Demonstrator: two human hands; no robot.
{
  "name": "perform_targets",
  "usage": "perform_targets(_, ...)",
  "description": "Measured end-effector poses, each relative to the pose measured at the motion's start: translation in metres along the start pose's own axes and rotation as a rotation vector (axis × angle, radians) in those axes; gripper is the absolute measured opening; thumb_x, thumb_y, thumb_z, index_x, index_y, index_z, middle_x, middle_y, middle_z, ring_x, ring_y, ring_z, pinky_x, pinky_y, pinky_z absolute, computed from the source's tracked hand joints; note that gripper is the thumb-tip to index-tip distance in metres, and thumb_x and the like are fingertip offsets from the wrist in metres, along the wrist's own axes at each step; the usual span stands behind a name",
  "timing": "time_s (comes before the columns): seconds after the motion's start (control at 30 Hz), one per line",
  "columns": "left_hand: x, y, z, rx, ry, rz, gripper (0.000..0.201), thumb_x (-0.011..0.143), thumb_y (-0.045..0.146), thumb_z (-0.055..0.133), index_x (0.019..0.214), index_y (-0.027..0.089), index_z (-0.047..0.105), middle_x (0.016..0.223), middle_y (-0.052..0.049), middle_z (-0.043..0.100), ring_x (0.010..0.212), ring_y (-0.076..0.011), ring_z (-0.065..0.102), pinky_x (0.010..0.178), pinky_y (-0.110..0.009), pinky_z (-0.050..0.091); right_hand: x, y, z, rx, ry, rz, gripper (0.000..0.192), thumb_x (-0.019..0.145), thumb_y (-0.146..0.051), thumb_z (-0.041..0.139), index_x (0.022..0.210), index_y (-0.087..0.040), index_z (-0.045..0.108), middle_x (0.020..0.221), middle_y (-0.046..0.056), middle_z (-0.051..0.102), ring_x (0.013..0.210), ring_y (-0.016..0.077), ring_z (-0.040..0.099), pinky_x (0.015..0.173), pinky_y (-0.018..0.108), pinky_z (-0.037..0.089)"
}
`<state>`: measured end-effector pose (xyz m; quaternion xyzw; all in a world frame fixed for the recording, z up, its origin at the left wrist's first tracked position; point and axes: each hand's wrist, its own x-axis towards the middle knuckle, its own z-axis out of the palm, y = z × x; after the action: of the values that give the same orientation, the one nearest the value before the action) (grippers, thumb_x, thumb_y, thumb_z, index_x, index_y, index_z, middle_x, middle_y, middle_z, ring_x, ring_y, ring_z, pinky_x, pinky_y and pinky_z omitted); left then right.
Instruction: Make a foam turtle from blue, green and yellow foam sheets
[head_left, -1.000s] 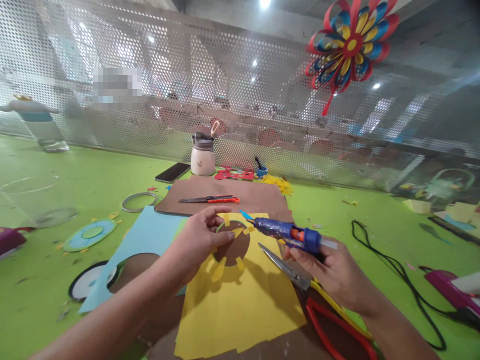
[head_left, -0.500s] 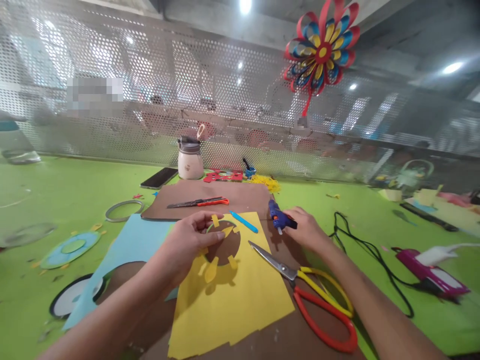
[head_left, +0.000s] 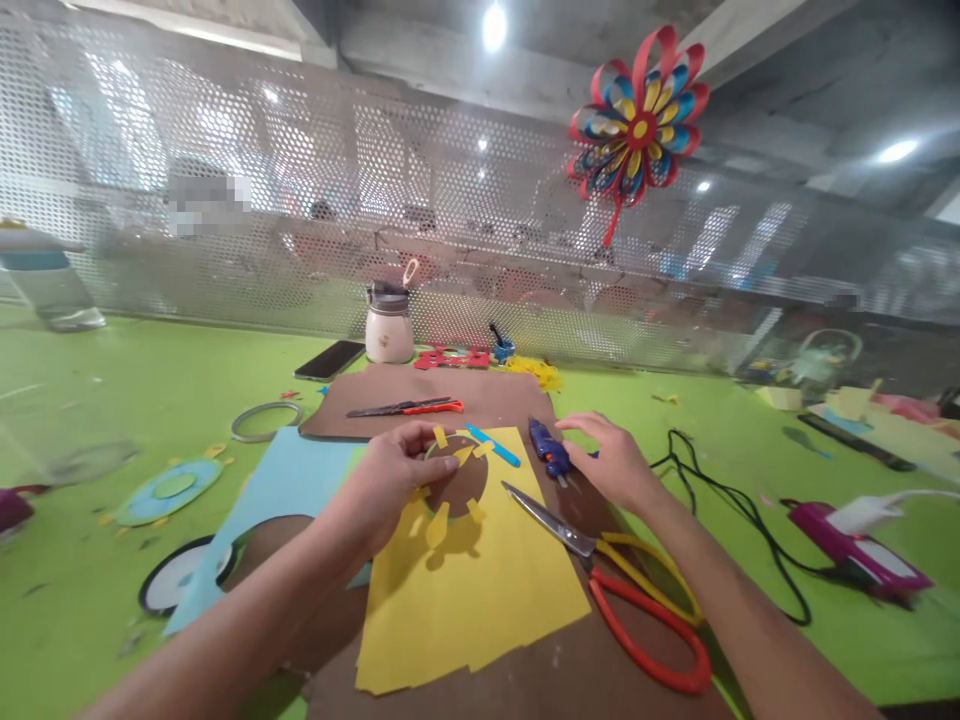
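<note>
My left hand point(head_left: 394, 480) pinches the edge of a brown paper disc point(head_left: 457, 482) with a thin green rim. Small yellow paper petals point(head_left: 437, 527) stick out around it. Below the disc lies a sheet of yellow paper point(head_left: 472, 610), and a blue pen point(head_left: 493, 446) rests across its top. My right hand point(head_left: 611, 458) is beside a blue hot glue gun point(head_left: 549, 450), fingers loose and apart; the glue gun lies on the brown board. Scissors point(head_left: 577, 540) with red and yellow handles lie between the yellow sheet and my right forearm.
Light blue paper point(head_left: 262, 510) with a cut-out lies left. Behind are a utility knife point(head_left: 409, 407), a phone point(head_left: 330, 360) and a white bottle point(head_left: 389, 330). A black cord point(head_left: 739, 520) runs right toward a purple power strip point(head_left: 859, 550). A paper flower point(head_left: 639, 130) hangs above.
My right hand has loosened from the glue gun, which now lies lower on the board. My left hand still holds the disc in nearly the same spot. The view has shifted slightly.
</note>
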<state>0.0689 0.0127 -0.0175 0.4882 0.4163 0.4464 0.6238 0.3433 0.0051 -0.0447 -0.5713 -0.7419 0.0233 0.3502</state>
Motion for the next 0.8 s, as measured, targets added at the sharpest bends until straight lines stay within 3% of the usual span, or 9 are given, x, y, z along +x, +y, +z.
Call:
perform_targets(0.1, 0.000, -0.002, 0.001, -0.008, -0.009, 0.005, 0.035, 0.056, 0.021, 0.081, 0.085, 0.016, 0.063, 0.077, -0.002, 0.068, 0.063, -0.0151, 0.062, 0.055, -0.025, 0.048, -0.003, -0.040, -0.001, 0.285, -0.027, 0.008, 0.016, 0.088, -0.026, 0.053, 0.094, -0.018, 0.064, 0.096, 0.007, 0.067, 0.087, 0.0181, 0.064, 0.082, 0.032, 0.052)
perform_targets(0.17, -0.001, -0.002, 0.001, -0.004, -0.010, 0.015, 0.033, 0.058, 0.023, 0.079, 0.085, 0.016, 0.063, 0.077, -0.002, 0.068, 0.063, -0.0158, 0.062, 0.055, -0.026, 0.049, -0.006, -0.063, -0.001, 0.349, -0.026, 0.007, 0.013, 0.088, -0.028, 0.055, 0.089, -0.018, 0.064, 0.086, 0.005, 0.065, 0.080, 0.0172, 0.063, 0.076, 0.030, 0.052)
perform_targets(0.3, -0.002, -0.003, 0.002, 0.000, 0.008, 0.038, 0.032, 0.059, 0.023, 0.078, 0.086, 0.015, 0.064, 0.077, -0.002, 0.068, 0.061, -0.0148, 0.062, 0.055, -0.026, 0.049, -0.009, -0.088, 0.003, 0.164, 0.130, -0.189, 0.004, 0.085, -0.019, 0.058, 0.083, -0.018, 0.062, 0.084, 0.005, 0.057, 0.082, 0.0187, 0.056, 0.076, 0.034, 0.048)
perform_targets(0.4, -0.001, -0.006, 0.004, 0.011, 0.059, 0.089, 0.035, 0.056, 0.021, 0.079, 0.087, 0.016, 0.065, 0.075, 0.001, 0.066, 0.062, -0.0129, 0.061, 0.056, -0.024, 0.049, -0.007, -0.099, 0.008, 0.049, 0.128, -0.324, 0.007, 0.087, -0.018, 0.057, 0.090, -0.019, 0.063, 0.088, 0.007, 0.055, 0.089, 0.0215, 0.051, 0.080, 0.037, 0.047)
perform_targets(0.57, -0.003, -0.011, 0.008, -0.016, 0.060, 0.125, 0.037, 0.057, 0.020, 0.078, 0.091, 0.016, 0.064, 0.083, -0.002, 0.069, 0.074, -0.0164, 0.065, 0.069, -0.029, 0.052, -0.004, -0.115, 0.015, -0.107, 0.073, -0.326, 0.010, 0.088, -0.016, 0.054, 0.091, -0.017, 0.064, 0.091, 0.009, 0.054, 0.092, 0.0245, 0.048, 0.081, 0.041, 0.044)
perform_targets(0.8, -0.005, -0.014, 0.012, 0.017, 0.091, 0.151, 0.033, 0.060, 0.023, 0.074, 0.089, 0.015, 0.061, 0.075, 0.001, 0.065, 0.051, -0.0109, 0.056, 0.045, -0.024, 0.043, -0.012, -0.123, 0.028, -0.164, 0.142, -0.266, 0.020, 0.091, -0.019, 0.051, 0.074, -0.016, 0.061, 0.081, 0.009, 0.054, 0.084, 0.0243, 0.048, 0.074, 0.039, 0.042)
